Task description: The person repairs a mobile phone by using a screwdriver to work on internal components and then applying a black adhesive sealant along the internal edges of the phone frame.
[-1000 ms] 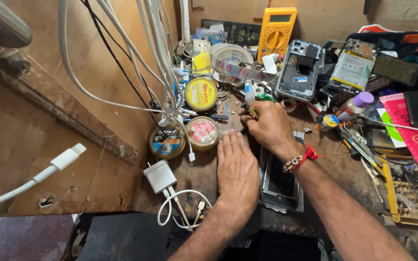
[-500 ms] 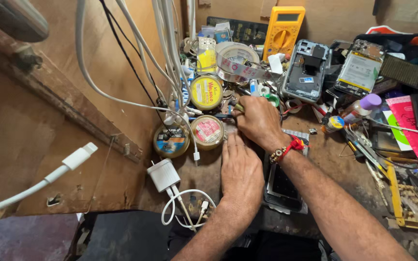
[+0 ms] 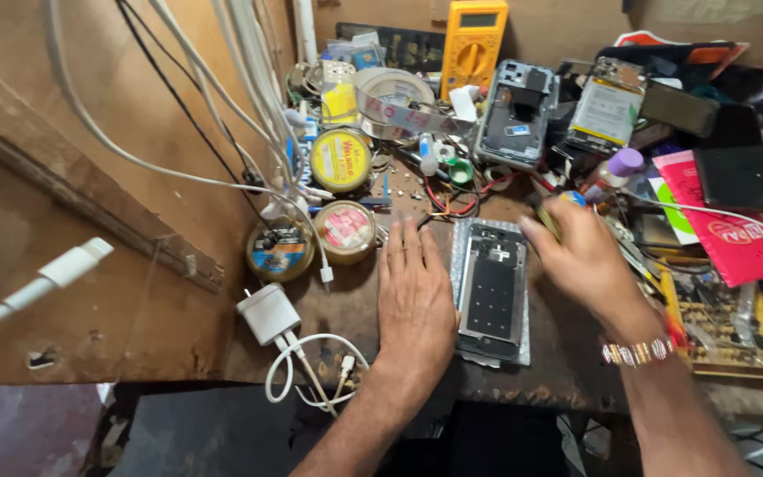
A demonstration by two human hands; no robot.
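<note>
An opened phone frame lies flat on a metal plate at the front of the wooden bench. My left hand rests palm down just left of it, fingers spread, touching its edge. To the right of the phone frame, my right hand is closed around a small screwdriver with a yellowish handle and a blue tip cap. A beaded bracelet sits on that wrist.
Round tins and a white charger with coiled cable lie to the left. Tape roll, yellow multimeter, opened phones, a purple-capped bottle and a red packet crowd the back and right. White cables hang down.
My right hand has moved from the clutter behind the phone frame to its right side, now gripping a screwdriver and uncovering the frame. The left hand stayed put. The camera view shifted.
</note>
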